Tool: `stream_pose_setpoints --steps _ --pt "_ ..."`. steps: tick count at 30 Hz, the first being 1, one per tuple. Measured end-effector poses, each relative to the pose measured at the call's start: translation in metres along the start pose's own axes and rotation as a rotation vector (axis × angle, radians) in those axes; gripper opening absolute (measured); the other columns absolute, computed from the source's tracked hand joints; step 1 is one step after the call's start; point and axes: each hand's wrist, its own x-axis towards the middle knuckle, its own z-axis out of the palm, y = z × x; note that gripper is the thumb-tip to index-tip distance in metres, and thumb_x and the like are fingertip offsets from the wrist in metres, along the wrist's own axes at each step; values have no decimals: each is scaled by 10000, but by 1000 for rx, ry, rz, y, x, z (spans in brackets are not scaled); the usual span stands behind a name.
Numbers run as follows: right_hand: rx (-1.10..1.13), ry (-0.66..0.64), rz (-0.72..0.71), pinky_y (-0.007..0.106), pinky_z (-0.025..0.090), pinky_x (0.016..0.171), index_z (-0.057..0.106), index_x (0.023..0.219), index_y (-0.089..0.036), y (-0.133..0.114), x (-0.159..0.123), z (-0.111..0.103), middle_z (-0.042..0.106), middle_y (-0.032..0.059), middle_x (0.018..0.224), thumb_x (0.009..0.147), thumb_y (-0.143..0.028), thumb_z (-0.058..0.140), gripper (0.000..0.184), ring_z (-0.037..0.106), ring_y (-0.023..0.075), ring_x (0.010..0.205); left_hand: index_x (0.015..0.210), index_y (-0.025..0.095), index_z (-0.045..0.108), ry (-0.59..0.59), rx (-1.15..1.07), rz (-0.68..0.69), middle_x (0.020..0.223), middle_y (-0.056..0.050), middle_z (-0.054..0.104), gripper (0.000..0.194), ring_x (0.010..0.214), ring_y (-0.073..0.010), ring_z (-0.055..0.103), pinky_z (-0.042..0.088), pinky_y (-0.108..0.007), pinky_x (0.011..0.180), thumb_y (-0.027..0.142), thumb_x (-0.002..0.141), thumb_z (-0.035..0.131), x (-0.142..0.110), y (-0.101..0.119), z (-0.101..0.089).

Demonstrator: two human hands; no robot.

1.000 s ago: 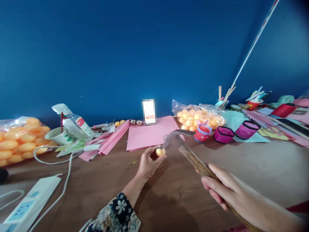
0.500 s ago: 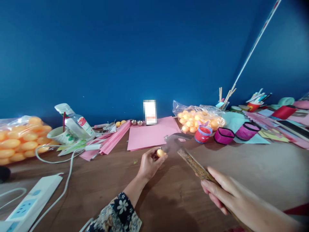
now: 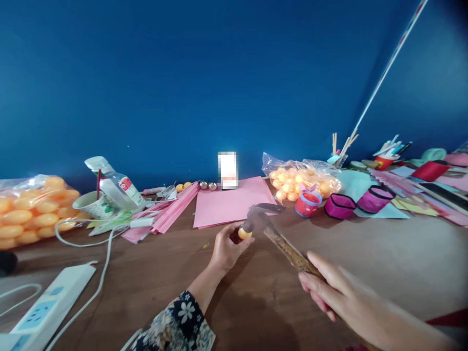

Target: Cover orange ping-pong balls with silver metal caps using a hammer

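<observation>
My left hand [image 3: 227, 248] is closed on a small yellow-orange ball [image 3: 244, 234], with thumb and fingers around its sides, over the brown table. In my right hand [image 3: 329, 287] is a claw hammer [image 3: 292, 248], gripped by its worn wooden handle. The hammer's head, slightly blurred, is at the upper side of the ball; I cannot tell whether it touches. Behind the hammer head lie pink paper sheets [image 3: 223, 207], and a tiny silvery thing by the head is too blurred to name.
Bags of orange balls stand at left [image 3: 32, 214] and back right [image 3: 292, 183]. A power strip [image 3: 47, 307] with white cables lies at left, near a paper cup [image 3: 95, 204] and plastic bottle [image 3: 122, 187]. Right are a red tub [image 3: 308, 204] and magenta rings [image 3: 339, 205].
The hammer in my right hand has moved a little left, and its head is now at the ball. My left hand stays in place around the ball.
</observation>
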Motion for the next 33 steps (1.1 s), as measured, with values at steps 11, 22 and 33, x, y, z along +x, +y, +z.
stream_pose_setpoints --steps 11,22,33 --pt "40 -52 -9 209 455 533 453 782 -196 -15 0 -4 473 -34 613 870 -497 361 327 478 104 551 979 126 627 -6 -139 -46 883 -63 690 429 778 -160 628 495 -258 703 255 589 750 0 11 -1" --pt "160 -27 -30 208 428 502 464 789 -187 -1 1 3 464 -41 588 873 -494 372 331 448 90 519 953 113 629 -94 -107 -13 785 -51 649 338 661 -126 598 494 -241 609 341 705 665 -2 14 -4" --pt "342 25 -42 195 419 463 477 852 -187 -6 -2 2 502 -24 673 855 -503 403 324 461 78 513 1070 190 455 -104 -236 -66 1050 -105 626 355 755 -147 647 507 -273 657 451 829 473 -5 19 -4"
